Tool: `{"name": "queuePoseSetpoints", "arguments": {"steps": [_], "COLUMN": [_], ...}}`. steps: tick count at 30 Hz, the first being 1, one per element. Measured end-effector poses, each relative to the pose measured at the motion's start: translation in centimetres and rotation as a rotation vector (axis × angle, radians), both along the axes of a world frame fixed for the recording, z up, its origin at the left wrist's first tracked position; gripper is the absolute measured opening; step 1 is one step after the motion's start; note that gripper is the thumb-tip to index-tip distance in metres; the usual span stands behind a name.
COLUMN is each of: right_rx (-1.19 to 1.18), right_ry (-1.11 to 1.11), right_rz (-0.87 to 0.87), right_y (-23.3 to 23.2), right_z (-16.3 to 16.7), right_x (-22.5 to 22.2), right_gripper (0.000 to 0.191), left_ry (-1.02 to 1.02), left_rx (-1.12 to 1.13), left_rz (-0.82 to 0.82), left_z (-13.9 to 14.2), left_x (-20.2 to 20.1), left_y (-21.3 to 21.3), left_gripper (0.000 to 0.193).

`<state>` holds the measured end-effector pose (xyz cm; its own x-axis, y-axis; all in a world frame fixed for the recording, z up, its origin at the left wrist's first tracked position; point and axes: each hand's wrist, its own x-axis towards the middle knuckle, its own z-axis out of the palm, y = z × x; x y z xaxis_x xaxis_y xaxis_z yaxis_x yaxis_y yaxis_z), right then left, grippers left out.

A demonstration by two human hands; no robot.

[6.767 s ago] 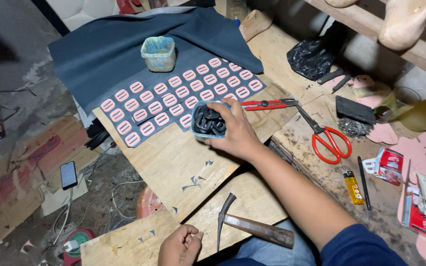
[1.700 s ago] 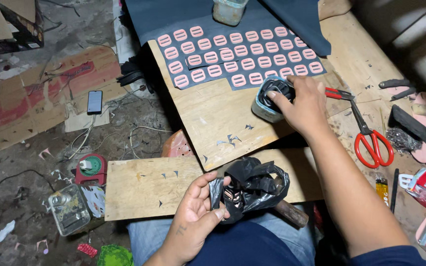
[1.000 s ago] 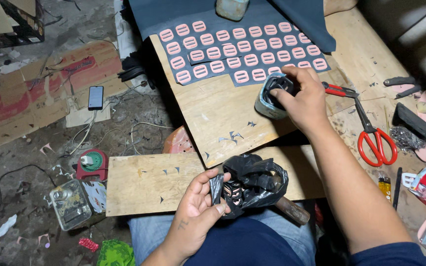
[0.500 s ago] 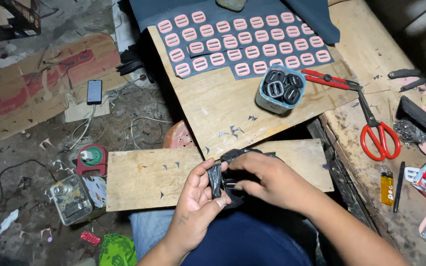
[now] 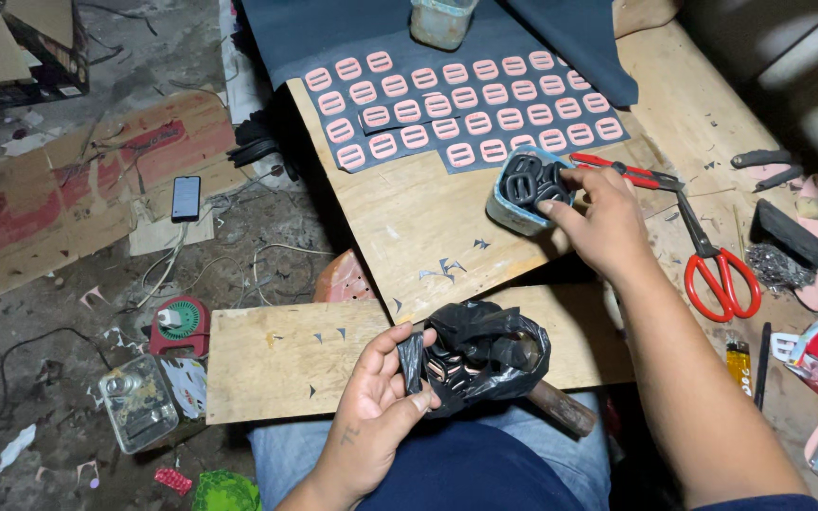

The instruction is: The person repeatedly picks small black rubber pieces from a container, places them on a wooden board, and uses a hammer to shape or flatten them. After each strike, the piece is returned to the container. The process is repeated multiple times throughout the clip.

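Presently lying and working in view, near to far:

- Left hand [image 5: 376, 402]: gripping the rim of a black plastic bag [image 5: 485, 355], fingers closed on the crumpled edge, keeping the mouth open. Bag sitting at the near centre, over the lap in blue trousers [image 5: 428, 468], resting against the near wooden board [image 5: 276, 364]; small dark and pinkish buckle pieces showing inside.
- Right hand [image 5: 603, 222]: reaching to the right-centre, fingertips touching the rim of a small pale-blue tub [image 5: 518, 203]; fingers loosely curled; whether pinching a piece, cannot tell.
- Tub: standing on the far wooden board [image 5: 409, 218], just near of the dark sheet, holding black oval buckles [image 5: 527, 180].
- Dark blue sheet [image 5: 333, 38]: spreading across the far end of that board, carrying rows of pink oval buckles [image 5: 466, 104].
- Clear container [image 5: 442, 19]: standing on the sheet at the far edge, partly cut off.
- Red-handled scissors [image 5: 707, 270]: lying to the right of the right hand, blades pointing far-left toward the tub.
- Wooden handle [image 5: 560, 409]: sticking out right of the bag, near edge.
- Yellow lighter [image 5: 738, 364]: lying at right, near of the scissors.
- Phone [image 5: 186, 198]: lying on the floor at left, on cardboard.
- Clear plastic box [image 5: 137, 402]: lying on the floor at near left.
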<state>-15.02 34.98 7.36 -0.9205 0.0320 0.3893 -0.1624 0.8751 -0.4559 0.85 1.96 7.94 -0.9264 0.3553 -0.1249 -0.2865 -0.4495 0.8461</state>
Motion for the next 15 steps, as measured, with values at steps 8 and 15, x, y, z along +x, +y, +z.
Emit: {"name": "queuePoseSetpoints", "arguments": {"steps": [8,15], "right_rx": [-0.595,-0.685], "right_ry": [-0.308,-0.289], "right_rz": [-0.051,0.068], "right_y": [-0.5,0.6], "right_z": [0.0,0.2], "right_x": [-1.0,-1.7], "right_gripper": [0.043,0.033], "left_ry": [-0.046,-0.043], "left_rx": [-0.011,-0.026], "left_rz": [-0.004,0.0], "left_z": [0.1,-0.1], "left_x": [-0.1,0.0], "left_y": [0.1,0.0], "left_gripper": [0.068,0.068]}}
